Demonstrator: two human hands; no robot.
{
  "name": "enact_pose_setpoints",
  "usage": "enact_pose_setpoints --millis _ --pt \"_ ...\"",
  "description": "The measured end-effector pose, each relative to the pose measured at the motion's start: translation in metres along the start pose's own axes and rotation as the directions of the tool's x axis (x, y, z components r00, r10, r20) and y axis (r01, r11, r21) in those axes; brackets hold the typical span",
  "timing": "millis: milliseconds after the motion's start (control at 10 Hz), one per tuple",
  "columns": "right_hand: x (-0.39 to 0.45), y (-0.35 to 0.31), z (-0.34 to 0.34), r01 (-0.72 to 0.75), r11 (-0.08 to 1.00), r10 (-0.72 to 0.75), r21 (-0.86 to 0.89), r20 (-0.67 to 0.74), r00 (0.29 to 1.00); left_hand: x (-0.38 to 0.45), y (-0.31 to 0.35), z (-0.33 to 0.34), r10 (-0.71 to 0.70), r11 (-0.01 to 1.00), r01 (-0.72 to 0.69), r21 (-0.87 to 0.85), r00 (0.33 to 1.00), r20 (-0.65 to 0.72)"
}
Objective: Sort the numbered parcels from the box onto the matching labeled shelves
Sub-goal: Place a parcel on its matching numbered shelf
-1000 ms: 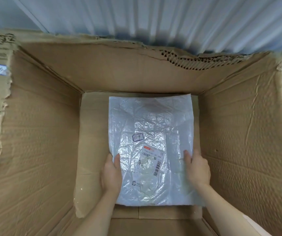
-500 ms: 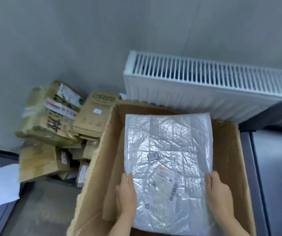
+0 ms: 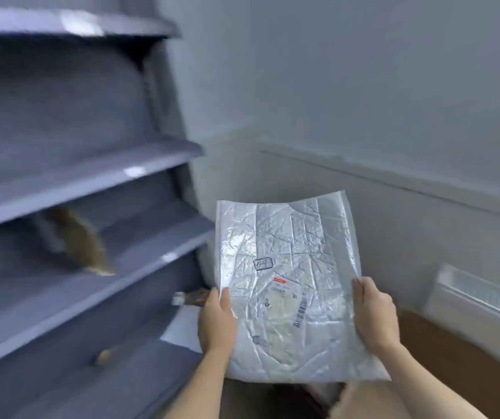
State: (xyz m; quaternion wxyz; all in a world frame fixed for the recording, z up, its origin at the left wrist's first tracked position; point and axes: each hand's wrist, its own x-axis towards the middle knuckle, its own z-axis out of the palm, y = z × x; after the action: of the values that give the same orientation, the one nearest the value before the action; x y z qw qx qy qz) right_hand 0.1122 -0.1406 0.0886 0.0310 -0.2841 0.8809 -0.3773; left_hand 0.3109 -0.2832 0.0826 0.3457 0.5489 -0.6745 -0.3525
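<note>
The parcel [image 3: 291, 285] is out of the box now. A second ago it lay flat on the box floor with both hands on its near edge; half a second ago it was coming up past the rim; now it is held up in the air, and the view has swung from the box and radiator round to the shelves [image 3: 85, 176].

The left hand [image 3: 217, 320] grips the parcel's left edge, thumb on top and fingers curled underneath. The right hand [image 3: 374, 317] holds the right edge the same way. The bag hangs between them, tilted up, its far edge well beyond the fingers. A handwritten number in a small box [image 3: 263, 264] sits just ahead of the left thumb; it looks like 09, though I would not swear to it. A printed label [image 3: 288, 300] lies between the two hands.

The shelves stand to the left of the left hand, blurred by the turn. Any shelf labels are too smeared to read. A brown thing [image 3: 76, 240] lies on one shelf, and the box [image 3: 442, 343] sits below the right hand.

My guess: the lift is done, and finding the matching shelf comes next.
</note>
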Motion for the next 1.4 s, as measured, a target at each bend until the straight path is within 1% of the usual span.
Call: enact_pose_setpoints --millis 100,200,300,400,500,600,700,800,900,1000,1100,1200,1300,1400 --pt "-0.016 -0.101 0.037 0.158 0.983 -0.168 0.094 0.111 0.980 0.018 -0.022 -0.103 -0.067 0.998 0.067 -0.007 0.974 -0.215" --pt "-0.039 -0.188 0.075 0.285 0.937 -0.328 0.203 0.228 0.917 0.016 -0.049 -0.191 -0.168 0.985 0.168 -0.036 0.897 -0.408" --pt "-0.075 -0.256 0.113 0.398 0.870 -0.483 0.293 0.337 0.808 -0.008 -0.080 -0.263 -0.251 0.964 0.256 -0.075 0.777 -0.577" --pt "-0.118 -0.307 0.142 0.480 0.786 -0.616 0.389 0.428 0.662 -0.044 -0.096 -0.318 -0.327 0.931 0.346 -0.120 0.639 -0.696" --pt "-0.157 -0.345 0.156 0.507 0.721 -0.693 0.473 0.489 0.529 -0.080 -0.104 -0.357 -0.351 0.902 0.409 -0.139 0.505 -0.788" --pt "-0.191 -0.371 0.168 0.562 0.641 -0.762 0.523 0.526 0.378 -0.115 -0.110 -0.380 -0.368 0.878 0.446 -0.175 0.394 -0.842" --pt "-0.221 -0.388 0.172 0.580 0.593 -0.782 0.558 0.571 0.250 -0.147 -0.117 -0.392 -0.421 0.833 0.498 -0.240 0.291 -0.859" --pt "-0.246 -0.405 0.170 0.588 0.559 -0.789 0.585 0.594 0.159 -0.169 -0.118 -0.404 -0.469 0.795 0.530 -0.296 0.227 -0.853" --pt "-0.268 -0.419 0.174 0.589 0.535 -0.800 0.606 0.587 0.122 -0.183 -0.116 -0.420 -0.483 0.768 0.558 -0.314 0.182 -0.857" --pt "-0.292 -0.427 0.191 0.562 0.542 -0.796 0.625 0.596 0.105 -0.193 -0.120 -0.440 -0.439 0.778 0.555 -0.294 0.144 -0.887" --pt "-0.319 -0.441 0.204 0.575 0.520 -0.794 0.632 0.606 0.052 -0.202 -0.136 -0.474 -0.467 0.748 0.582 -0.320 0.119 -0.876" --pt "-0.356 -0.468 0.212 0.590 0.500 -0.798 0.634 0.603 0.028 -0.209 -0.155 -0.506 -0.477 0.759 0.551 -0.347 0.106 -0.873" --pt "-0.403 -0.502 0.216 0.592 0.517 -0.782 0.618 0.622 0.034 -0.222 -0.178 -0.554 -0.487 0.758 0.536 -0.373 0.084 -0.870" --pt "-0.455 -0.532 0.220 0.593 0.486 -0.802 0.642 0.597 0.010 -0.242 -0.197 -0.598 -0.463 0.765 0.537 -0.356 0.075 -0.883"
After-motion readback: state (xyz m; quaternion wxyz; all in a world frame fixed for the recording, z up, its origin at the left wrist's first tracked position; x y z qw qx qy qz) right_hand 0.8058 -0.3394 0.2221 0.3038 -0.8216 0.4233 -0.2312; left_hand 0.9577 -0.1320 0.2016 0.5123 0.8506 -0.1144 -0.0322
